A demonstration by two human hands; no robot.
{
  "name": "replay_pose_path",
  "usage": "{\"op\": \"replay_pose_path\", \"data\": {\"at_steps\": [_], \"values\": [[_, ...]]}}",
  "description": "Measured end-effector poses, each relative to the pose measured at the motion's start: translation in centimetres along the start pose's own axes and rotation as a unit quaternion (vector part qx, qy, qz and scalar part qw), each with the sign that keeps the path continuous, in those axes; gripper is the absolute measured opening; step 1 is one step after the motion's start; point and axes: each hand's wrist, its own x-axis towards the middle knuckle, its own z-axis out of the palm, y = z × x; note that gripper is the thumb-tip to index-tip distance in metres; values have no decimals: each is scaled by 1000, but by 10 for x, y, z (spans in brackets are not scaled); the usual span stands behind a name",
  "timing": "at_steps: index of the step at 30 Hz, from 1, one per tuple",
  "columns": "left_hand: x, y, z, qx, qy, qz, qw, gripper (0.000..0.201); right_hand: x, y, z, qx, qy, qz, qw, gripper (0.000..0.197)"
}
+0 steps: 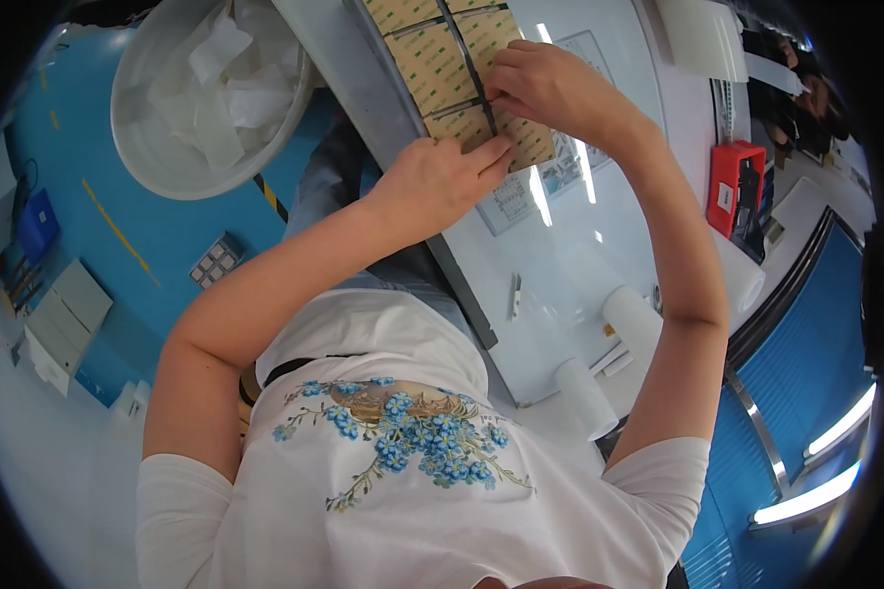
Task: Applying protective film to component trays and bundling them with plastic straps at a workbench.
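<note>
A tan sheet (427, 74) with small green printed marks lies on the glossy white table, crossed by black strips (465, 49) that divide it into panels. My left hand (447, 182) rests at the near edge of this sheet, its index finger stretched along the corner and the other fingers partly bent. Over the sheet's right side, my right hand (545, 88) has its fingers drawn together beside the long black strip. Whatever those fingertips pinch is too small or too hidden to make out.
Left of the table stands a large white bin (128, 128) holding crumpled pale sheets. A marker (516, 296) and white rolls (587, 398) lie on the table (560, 265). Flat printed sheets (511, 204) show beside the tan sheet. A red box (725, 196) sits at the right.
</note>
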Motion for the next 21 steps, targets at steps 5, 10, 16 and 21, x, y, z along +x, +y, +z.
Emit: {"op": "replay_pose_path", "data": {"at_steps": [5, 10, 16, 21], "values": [[0, 0, 1, -24, 17, -5, 1000, 43, 10, -2, 1, -76, -82, 1, 994, 8], [0, 0, 0, -24, 22, -5, 999, 42, 11, -13, 3, -118, -62, 2, 991, 9], [0, 0, 1, -23, 19, -7, 1000, 39, -2, -19, 5, -143, -25, -12, 989, 16], [0, 0, 2, -4, 21, -6, 1000, 38, -16, -18, 13, -113, 44, -39, 992, 21]]}}
